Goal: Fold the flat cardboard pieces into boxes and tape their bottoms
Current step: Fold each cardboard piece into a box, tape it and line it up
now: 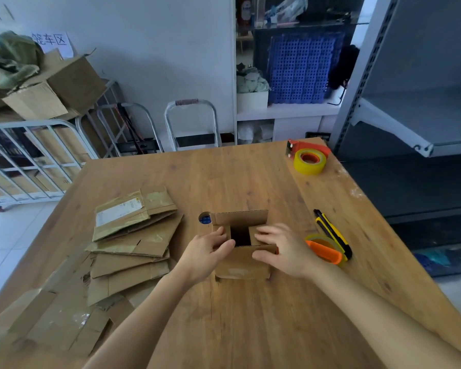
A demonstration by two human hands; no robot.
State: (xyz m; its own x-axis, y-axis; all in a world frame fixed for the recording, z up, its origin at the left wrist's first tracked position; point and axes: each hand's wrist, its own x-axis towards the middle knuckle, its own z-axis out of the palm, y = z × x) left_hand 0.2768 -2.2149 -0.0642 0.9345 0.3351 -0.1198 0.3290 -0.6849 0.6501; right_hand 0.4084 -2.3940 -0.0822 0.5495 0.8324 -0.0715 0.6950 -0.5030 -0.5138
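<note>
The small cardboard box (241,247) stands near the middle of the wooden table (250,328), open end up, with a dark square gap showing between its flaps. The far flap stands up at 12 o'clock and the near flap hangs toward the person at 6 o'clock. Both bare forearms reach in from the near edge and converge on it. The left hand (206,250) comes in at 8 o'clock. Its fingers are bent over the left side flap and its thumb lies along the near edge by the opening, so it grips that corner of the box. The right hand (282,249) comes in at 4 o'clock, palm down. Its fingers are nearly straight and spread across the right side flap, pressing it inward, while the thumb rests on the near flap; it holds nothing closed in it. At 9 o'clock from the box lies a loose, overlapping stack of flat cardboard pieces (133,243), trailing down to 7 o'clock. Just beyond the right hand at 3 o'clock sit an orange-handled tape dispenser (326,253) and a yellow-and-black utility knife (332,231), side by side. A second tape dispenser (308,157), red with a yellow roll, lies far off at 1 o'clock near the table corner. A round hole (204,218) in the tabletop shows at 11 o'clock, just beside the box.
</note>
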